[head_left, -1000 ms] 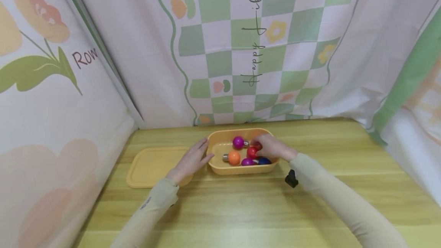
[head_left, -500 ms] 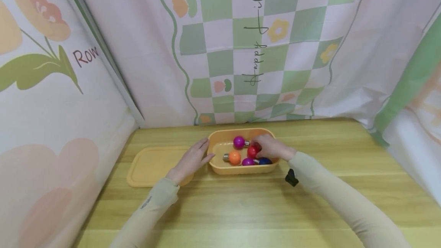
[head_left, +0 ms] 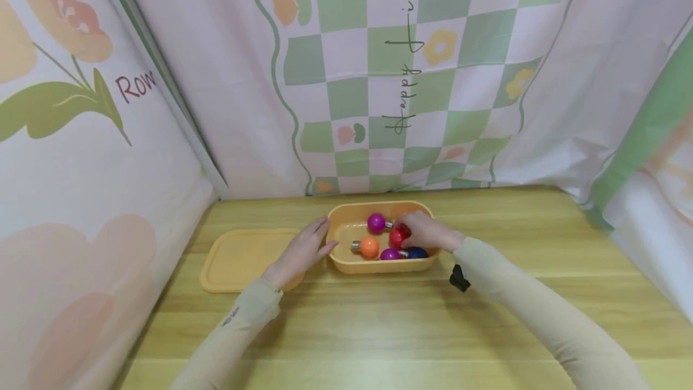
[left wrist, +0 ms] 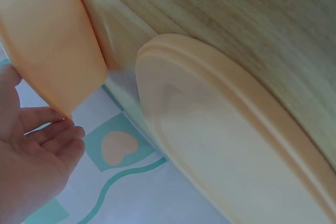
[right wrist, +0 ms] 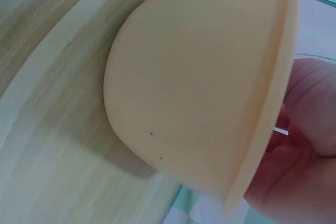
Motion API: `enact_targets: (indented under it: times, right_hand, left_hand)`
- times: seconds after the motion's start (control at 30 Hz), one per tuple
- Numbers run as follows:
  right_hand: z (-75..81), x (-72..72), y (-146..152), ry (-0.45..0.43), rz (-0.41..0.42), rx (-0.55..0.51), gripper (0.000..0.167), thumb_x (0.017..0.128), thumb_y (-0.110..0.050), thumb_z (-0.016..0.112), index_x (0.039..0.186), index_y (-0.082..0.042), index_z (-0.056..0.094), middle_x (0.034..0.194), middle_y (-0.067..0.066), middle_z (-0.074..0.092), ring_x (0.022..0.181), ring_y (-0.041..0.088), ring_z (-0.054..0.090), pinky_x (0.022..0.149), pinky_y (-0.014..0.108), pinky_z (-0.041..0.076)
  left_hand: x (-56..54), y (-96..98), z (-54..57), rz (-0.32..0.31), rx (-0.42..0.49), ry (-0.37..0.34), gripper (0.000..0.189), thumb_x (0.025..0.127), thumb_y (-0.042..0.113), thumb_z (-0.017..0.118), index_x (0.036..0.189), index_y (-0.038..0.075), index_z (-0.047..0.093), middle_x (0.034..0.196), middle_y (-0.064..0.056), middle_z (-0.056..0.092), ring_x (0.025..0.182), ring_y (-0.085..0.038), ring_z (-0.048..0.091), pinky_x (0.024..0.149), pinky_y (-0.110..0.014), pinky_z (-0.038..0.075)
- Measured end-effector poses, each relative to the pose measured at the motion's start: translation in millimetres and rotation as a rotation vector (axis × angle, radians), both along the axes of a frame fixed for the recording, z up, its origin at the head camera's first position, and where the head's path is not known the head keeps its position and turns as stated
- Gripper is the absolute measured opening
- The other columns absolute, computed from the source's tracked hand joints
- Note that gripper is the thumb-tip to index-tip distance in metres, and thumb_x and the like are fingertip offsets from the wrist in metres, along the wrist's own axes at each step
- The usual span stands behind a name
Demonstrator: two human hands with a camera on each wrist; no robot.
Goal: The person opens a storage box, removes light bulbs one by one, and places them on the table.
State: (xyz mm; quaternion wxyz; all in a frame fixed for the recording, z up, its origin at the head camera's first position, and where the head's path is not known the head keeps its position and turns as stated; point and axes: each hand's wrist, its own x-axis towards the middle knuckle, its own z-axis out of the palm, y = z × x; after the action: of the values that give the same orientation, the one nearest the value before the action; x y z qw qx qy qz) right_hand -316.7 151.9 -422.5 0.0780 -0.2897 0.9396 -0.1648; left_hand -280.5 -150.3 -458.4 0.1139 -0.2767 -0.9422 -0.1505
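A yellow-orange plastic box (head_left: 341, 267) stands on the table with several coloured light bulbs lying in it. My left hand (head_left: 300, 251) touches the box's left end, fingers fairly straight and thumb at the rim; in the left wrist view the fingertips meet the rim (left wrist: 65, 115). Reaching over the right end, my right hand (head_left: 426, 232) holds a red bulb (head_left: 398, 237), its fingers partly hidden. Around it lie a purple bulb (head_left: 376, 222), an orange bulb (head_left: 369, 247), a second purple bulb (head_left: 390, 254) and a dark blue bulb (head_left: 417, 253). In the right wrist view the box wall hides the bulbs.
The matching flat lid (head_left: 243, 260) lies on the wooden table (head_left: 379, 330) left of the box, partly under my left hand and forearm. A printed curtain (head_left: 346, 95) hangs behind the table, with more cloth at both sides.
Both hands stay almost in place at the box. The red bulb has shifted slightly under my right fingers. The whole scene has drifted a little as the head view moved.
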Motion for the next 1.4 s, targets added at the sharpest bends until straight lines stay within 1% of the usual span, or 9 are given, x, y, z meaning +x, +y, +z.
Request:
enact_targets:
  times: [0.2, 0.33, 0.5, 0.6, 0.77, 0.9, 1.07, 1.23, 1.4]
  right_hand:
    - [1.8, 0.5, 0, -0.012, -0.016, -0.03, 0.029, 0.083, -0.012, 0.077, 0.108, -0.002, 0.067, 0.1, 0.011, 0.07, 0.093, 0.024, 0.064, 0.087, 0.042, 0.059]
    - [4.5, 1.5, 1, -0.027, -0.042, -0.063, 0.03, 0.084, -0.012, 0.076, 0.11, -0.003, 0.066, 0.1, 0.01, 0.07, 0.091, 0.021, 0.064, 0.084, 0.039, 0.059]
    - [8.1, 1.4, 3, 0.041, -0.018, -0.088, 0.028, 0.082, -0.01, 0.077, 0.107, -0.002, 0.067, 0.098, 0.01, 0.071, 0.087, 0.021, 0.066, 0.077, 0.033, 0.06]
    - [11.5, 2.4, 4, 0.083, -0.002, -0.095, 0.027, 0.082, -0.008, 0.077, 0.105, 0.001, 0.067, 0.097, 0.013, 0.071, 0.086, 0.024, 0.068, 0.074, 0.034, 0.061]
    - [14.8, 3.0, 8, 0.098, -0.025, -0.107, 0.03, 0.083, -0.012, 0.078, 0.108, 0.0, 0.067, 0.099, 0.012, 0.072, 0.087, 0.022, 0.067, 0.075, 0.033, 0.061]
    - [20.4, 3.3, 13, 0.122, -0.033, -0.156, 0.032, 0.082, -0.01, 0.078, 0.109, 0.003, 0.067, 0.098, 0.015, 0.072, 0.086, 0.024, 0.068, 0.073, 0.034, 0.061]
    - [31.6, 3.8, 21, 0.136, -0.054, -0.197, 0.033, 0.08, -0.006, 0.078, 0.108, 0.007, 0.066, 0.097, 0.02, 0.072, 0.084, 0.028, 0.069, 0.07, 0.035, 0.063]
    - [36.6, 2.3, 32, 0.15, -0.088, -0.198, 0.035, 0.08, -0.009, 0.078, 0.109, 0.007, 0.066, 0.099, 0.02, 0.071, 0.087, 0.029, 0.069, 0.072, 0.037, 0.063]
    - [40.5, 3.0, 43, 0.151, -0.129, -0.222, 0.034, 0.081, -0.011, 0.077, 0.109, 0.005, 0.066, 0.1, 0.02, 0.072, 0.09, 0.032, 0.069, 0.072, 0.039, 0.063]
  left_hand:
    - [0.2, 1.3, 1.4, 0.006, 0.001, -0.008, 0.06, 0.1, 0.034, 0.057, 0.14, -0.01, 0.047, 0.146, -0.03, 0.048, 0.135, -0.041, 0.051, 0.115, -0.048, 0.045]
    - [1.8, 2.0, 2.4, -0.003, 0.015, 0.007, 0.059, 0.1, 0.032, 0.058, 0.139, -0.011, 0.049, 0.145, -0.03, 0.049, 0.134, -0.041, 0.052, 0.114, -0.048, 0.046]
    - [3.3, 2.3, 2.8, -0.01, 0.029, 0.028, 0.058, 0.099, 0.03, 0.06, 0.137, -0.013, 0.049, 0.143, -0.031, 0.05, 0.132, -0.042, 0.053, 0.113, -0.048, 0.047]
    - [4.1, 1.8, 2.6, 0.0, 0.023, 0.03, 0.059, 0.1, 0.032, 0.059, 0.138, -0.012, 0.049, 0.144, -0.029, 0.05, 0.132, -0.041, 0.053, 0.113, -0.047, 0.047]
    - [4.5, 0.2, 1.8, 0.018, 0.013, 0.005, 0.061, 0.1, 0.035, 0.057, 0.14, -0.011, 0.047, 0.146, -0.028, 0.049, 0.134, -0.04, 0.051, 0.116, -0.047, 0.044]
    - [4.0, -0.1, 2.0, 0.025, 0.015, -0.011, 0.061, 0.1, 0.035, 0.057, 0.141, -0.01, 0.047, 0.147, -0.027, 0.048, 0.135, -0.04, 0.05, 0.117, -0.047, 0.043]
    - [3.0, 0.3, 2.2, 0.024, 0.019, -0.015, 0.061, 0.1, 0.035, 0.057, 0.141, -0.01, 0.047, 0.147, -0.027, 0.048, 0.135, -0.04, 0.051, 0.116, -0.047, 0.044]
    - [1.5, 0.6, -0.4, 0.022, 0.012, -0.002, 0.06, 0.1, 0.034, 0.058, 0.14, -0.009, 0.048, 0.146, -0.027, 0.049, 0.135, -0.039, 0.051, 0.115, -0.047, 0.045]
    - [2.4, 1.9, 1.0, 0.023, 0.017, -0.016, 0.061, 0.1, 0.035, 0.057, 0.141, -0.009, 0.047, 0.147, -0.027, 0.048, 0.135, -0.04, 0.05, 0.116, -0.048, 0.043]
